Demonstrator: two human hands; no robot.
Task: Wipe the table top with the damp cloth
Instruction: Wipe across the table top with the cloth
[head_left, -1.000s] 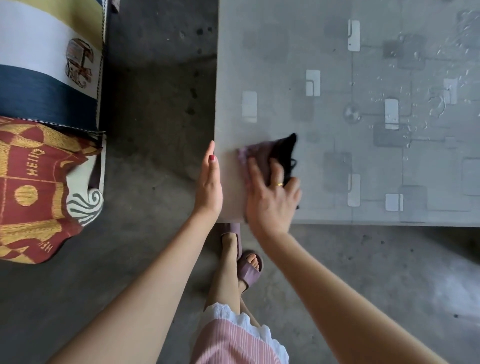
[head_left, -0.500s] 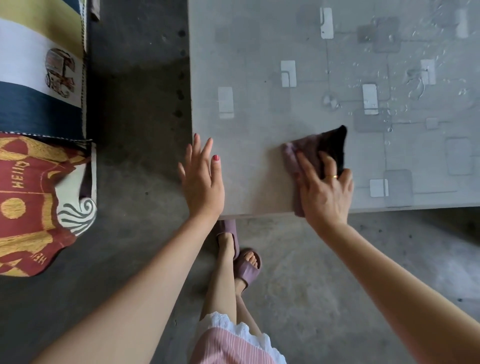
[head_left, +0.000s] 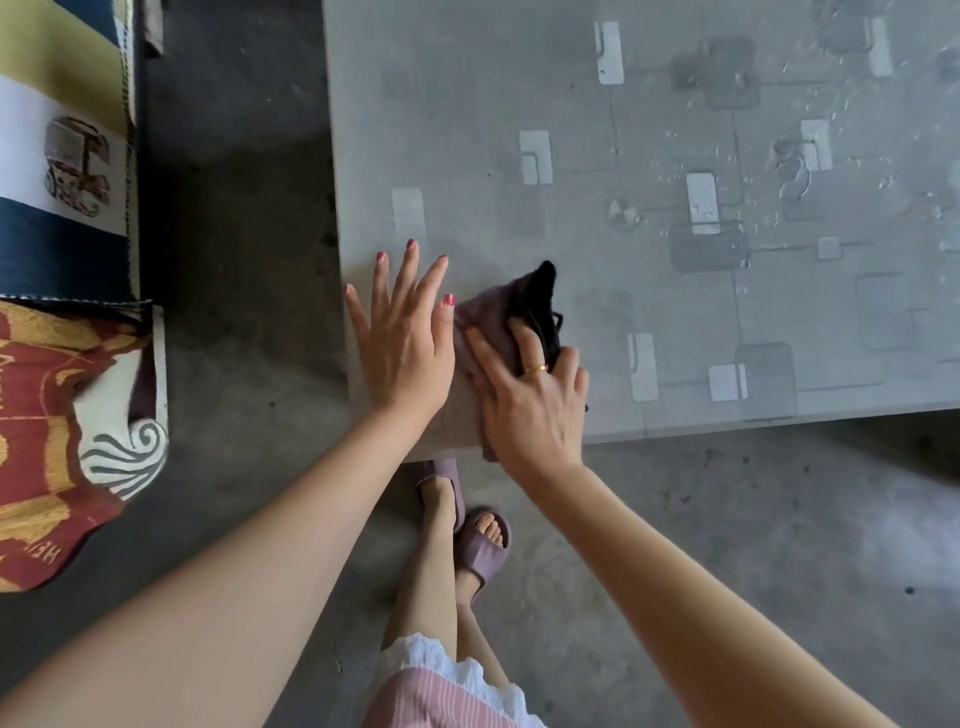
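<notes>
Moved: the right hand and the cloth are sliding back to the left along the table's near edge — half a second ago they were well apart from the left hand, now they are just beside it.
Cloth: it is looking soft and bunched up, dusty purple with a black part poking up at the top. It is lying near the table's front left corner, and a bit is hanging over the near edge.
Right hand: it is pressing flat on the cloth, fingers mostly straight, a gold ring showing.
Left hand: it is resting flat on the table top at the corner, fingers spread wide — the thumb is touching the cloth.
Table top: grey with pale squares; water drops are shining on the far right part.
Floor: grey concrete; purple slippers are standing under the edge.
</notes>
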